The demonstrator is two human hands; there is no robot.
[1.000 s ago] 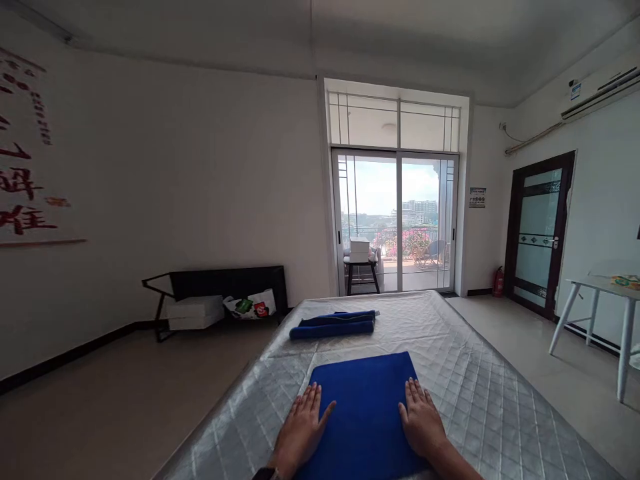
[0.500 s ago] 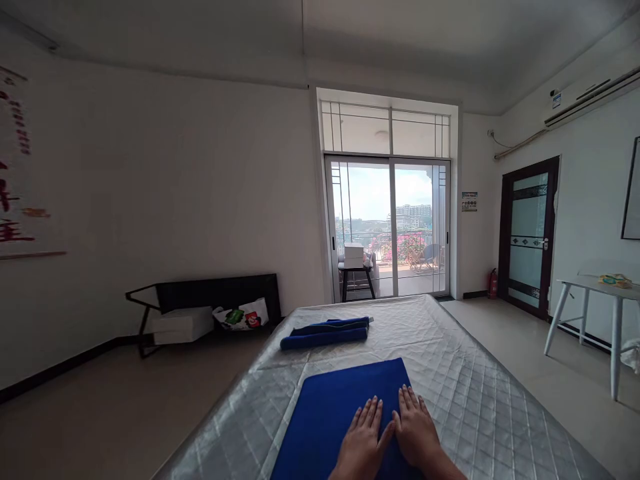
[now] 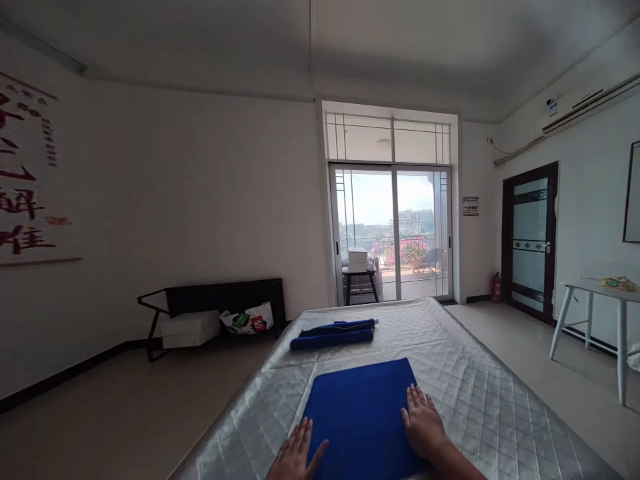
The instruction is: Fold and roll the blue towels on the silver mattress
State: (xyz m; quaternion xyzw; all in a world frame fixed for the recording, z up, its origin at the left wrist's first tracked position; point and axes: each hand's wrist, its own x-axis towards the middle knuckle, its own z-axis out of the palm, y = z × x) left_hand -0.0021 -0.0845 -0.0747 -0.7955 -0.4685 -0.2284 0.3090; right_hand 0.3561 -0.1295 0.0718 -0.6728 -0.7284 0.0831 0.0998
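Observation:
A flat blue cloth (image 3: 363, 420) lies on the silvery quilted cover (image 3: 480, 393) of a bed or table. My left hand (image 3: 296, 453) rests at the cloth's left edge, palm down, fingers stretched out and thumb apart. On the right edge lies my right hand (image 3: 424, 421), also flat with its fingers extended. Neither hand grips anything. Farther back on the cover sits a folded or rolled dark blue cloth (image 3: 333, 335), which neither hand touches. The near end of the flat cloth runs out of view at the bottom.
Against the left wall, a black bench (image 3: 225, 300) stands over white boxes (image 3: 187, 330) and a printed bag (image 3: 249, 320). A pale table (image 3: 597, 288) is at the right, near a dark-framed door (image 3: 530, 240). Sliding glass doors (image 3: 395, 230) are behind the bed.
My left hand has slid left across the cloth to its left edge, away from my right hand. My right hand stays near the right edge. The view has shifted slightly.

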